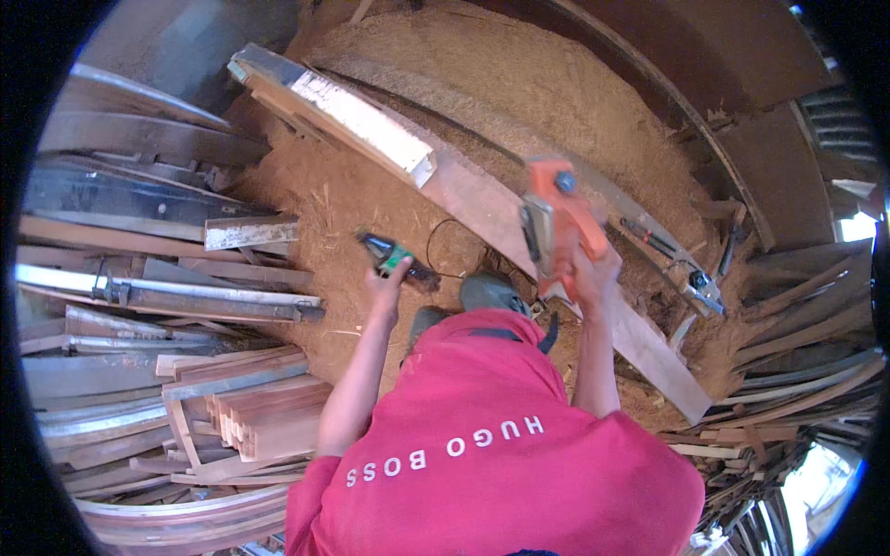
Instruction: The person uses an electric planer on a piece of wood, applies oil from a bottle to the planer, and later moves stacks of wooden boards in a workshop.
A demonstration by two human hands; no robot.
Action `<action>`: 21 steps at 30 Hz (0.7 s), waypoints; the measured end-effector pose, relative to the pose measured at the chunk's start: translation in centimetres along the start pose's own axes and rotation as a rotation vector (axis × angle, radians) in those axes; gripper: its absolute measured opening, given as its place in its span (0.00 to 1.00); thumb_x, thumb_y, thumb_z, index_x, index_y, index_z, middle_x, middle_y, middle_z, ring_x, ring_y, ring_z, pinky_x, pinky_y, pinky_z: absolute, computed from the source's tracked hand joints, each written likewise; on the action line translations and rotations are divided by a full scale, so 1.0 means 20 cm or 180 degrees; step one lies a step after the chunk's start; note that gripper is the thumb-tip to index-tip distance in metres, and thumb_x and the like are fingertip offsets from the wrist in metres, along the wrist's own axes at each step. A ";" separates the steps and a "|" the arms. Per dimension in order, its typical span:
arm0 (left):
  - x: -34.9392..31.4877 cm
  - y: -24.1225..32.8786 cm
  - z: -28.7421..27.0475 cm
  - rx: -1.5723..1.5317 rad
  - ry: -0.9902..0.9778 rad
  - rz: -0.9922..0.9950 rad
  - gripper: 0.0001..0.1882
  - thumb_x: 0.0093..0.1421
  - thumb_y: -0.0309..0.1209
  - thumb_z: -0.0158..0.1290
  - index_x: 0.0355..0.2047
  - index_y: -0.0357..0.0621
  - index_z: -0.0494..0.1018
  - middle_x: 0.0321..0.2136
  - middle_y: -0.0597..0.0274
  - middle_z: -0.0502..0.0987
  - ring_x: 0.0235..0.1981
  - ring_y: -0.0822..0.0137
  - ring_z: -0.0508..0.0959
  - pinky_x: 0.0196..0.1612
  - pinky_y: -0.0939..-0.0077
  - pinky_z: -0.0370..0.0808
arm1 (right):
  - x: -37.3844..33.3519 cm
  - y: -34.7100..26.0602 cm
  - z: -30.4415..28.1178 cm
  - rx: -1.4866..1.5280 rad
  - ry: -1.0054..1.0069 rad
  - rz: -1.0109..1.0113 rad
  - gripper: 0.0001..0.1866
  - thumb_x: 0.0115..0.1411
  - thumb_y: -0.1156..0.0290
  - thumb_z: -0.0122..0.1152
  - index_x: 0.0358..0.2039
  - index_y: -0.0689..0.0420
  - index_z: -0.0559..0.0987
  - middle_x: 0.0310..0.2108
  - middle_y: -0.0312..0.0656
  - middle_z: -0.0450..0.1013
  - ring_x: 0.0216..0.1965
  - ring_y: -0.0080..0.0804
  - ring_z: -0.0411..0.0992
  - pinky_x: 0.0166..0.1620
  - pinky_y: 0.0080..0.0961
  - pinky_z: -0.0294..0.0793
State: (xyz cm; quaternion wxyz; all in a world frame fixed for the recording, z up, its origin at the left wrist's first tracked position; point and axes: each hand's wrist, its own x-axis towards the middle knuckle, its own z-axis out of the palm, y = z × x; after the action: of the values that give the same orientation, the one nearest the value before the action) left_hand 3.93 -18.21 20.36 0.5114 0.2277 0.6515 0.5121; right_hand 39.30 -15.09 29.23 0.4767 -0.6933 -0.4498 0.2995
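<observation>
Orange power planer (559, 227), in the head view, is over the long board (487, 206), its long axis running near to far, blue knob (565, 181) away from the person; right hand (596, 271) grips its handle (588, 230), left hand (386, 281) clasps a green-and-black tool (395, 255).

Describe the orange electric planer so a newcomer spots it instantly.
Find the long plank slanting from upper left to lower right. Partway along it, the right hand grips the orange electric planer. Its orange body and blue knob set it apart from the green-and-black tool in the left hand.
</observation>
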 end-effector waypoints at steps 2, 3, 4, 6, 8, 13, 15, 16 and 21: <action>0.14 0.07 0.27 0.0610 -0.0526 -0.0023 0.28 0.53 0.36 0.67 0.52 0.41 0.70 0.42 0.61 0.77 0.41 0.67 0.77 0.46 0.72 0.73 | 0.01 0.03 -0.18 0.0260 0.0269 0.0789 0.13 0.53 0.80 0.57 0.39 0.66 0.80 0.28 0.33 0.75 0.28 0.18 0.72 0.30 0.20 0.71; 0.18 0.11 0.42 0.0696 -0.0756 -0.0290 0.29 0.53 0.37 0.67 0.52 0.41 0.70 0.43 0.60 0.77 0.41 0.67 0.77 0.45 0.71 0.74 | 0.01 0.01 -0.26 0.0237 0.0272 0.0838 0.13 0.53 0.80 0.57 0.39 0.66 0.80 0.28 0.33 0.75 0.28 0.18 0.72 0.30 0.20 0.71; 0.26 0.06 0.57 0.0523 -0.0735 -0.0411 0.28 0.52 0.37 0.68 0.50 0.40 0.71 0.42 0.59 0.77 0.41 0.66 0.77 0.44 0.70 0.75 | 0.03 -0.01 -0.31 0.0183 0.0441 0.0854 0.12 0.52 0.78 0.59 0.38 0.66 0.80 0.30 0.35 0.76 0.31 0.20 0.72 0.33 0.23 0.72; 0.41 -0.01 0.90 0.0151 -0.0760 -0.0710 0.27 0.51 0.38 0.69 0.47 0.40 0.72 0.39 0.59 0.79 0.40 0.66 0.78 0.41 0.67 0.77 | 0.02 0.08 -0.46 -0.0078 0.0711 0.0944 0.11 0.53 0.76 0.63 0.38 0.66 0.79 0.31 0.37 0.75 0.32 0.22 0.70 0.36 0.27 0.72; 0.60 -0.13 1.15 0.0231 -0.0641 -0.0704 0.28 0.47 0.39 0.71 0.43 0.38 0.74 0.37 0.58 0.80 0.39 0.64 0.79 0.41 0.66 0.78 | -0.02 0.11 -0.57 -0.0546 0.0727 0.0980 0.11 0.54 0.75 0.63 0.37 0.65 0.79 0.30 0.36 0.74 0.31 0.23 0.69 0.35 0.27 0.71; 0.97 -0.51 1.66 0.1285 -0.0126 -0.0548 0.34 0.40 0.42 0.74 0.42 0.34 0.73 0.36 0.53 0.81 0.37 0.63 0.80 0.43 0.67 0.77 | -0.14 0.09 -0.80 -0.0698 0.1169 0.1322 0.10 0.51 0.75 0.58 0.34 0.64 0.76 0.26 0.37 0.70 0.29 0.26 0.67 0.33 0.28 0.69; 1.12 -0.66 1.73 0.1514 0.0257 -0.0459 0.37 0.37 0.44 0.75 0.42 0.33 0.73 0.36 0.51 0.81 0.38 0.59 0.81 0.45 0.66 0.76 | -0.15 0.04 -0.80 -0.0738 0.1177 0.1626 0.14 0.52 0.80 0.58 0.41 0.62 0.75 0.32 0.35 0.71 0.30 0.23 0.69 0.33 0.22 0.69; 1.20 -0.72 1.72 0.1477 0.0338 -0.0440 0.37 0.37 0.44 0.75 0.42 0.33 0.73 0.36 0.51 0.81 0.38 0.59 0.81 0.45 0.66 0.76 | -0.16 0.08 -0.83 -0.0716 0.1105 0.1576 0.14 0.52 0.80 0.58 0.41 0.62 0.75 0.32 0.35 0.71 0.30 0.23 0.69 0.33 0.22 0.69; 1.20 -0.71 1.65 0.1183 -0.0066 -0.0406 0.40 0.44 0.47 0.73 0.49 0.34 0.70 0.42 0.51 0.78 0.30 0.64 0.79 0.29 0.71 0.78 | -0.08 0.18 -0.84 -0.0747 0.0977 0.1469 0.14 0.52 0.79 0.58 0.42 0.62 0.74 0.30 0.35 0.70 0.26 0.22 0.67 0.29 0.21 0.68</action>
State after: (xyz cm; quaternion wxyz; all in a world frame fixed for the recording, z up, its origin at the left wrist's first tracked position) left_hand 27.92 10.64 -1.20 0.4986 0.2816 0.7426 0.3472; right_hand 53.97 -23.65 32.06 0.3751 -0.8647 -0.2345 0.2377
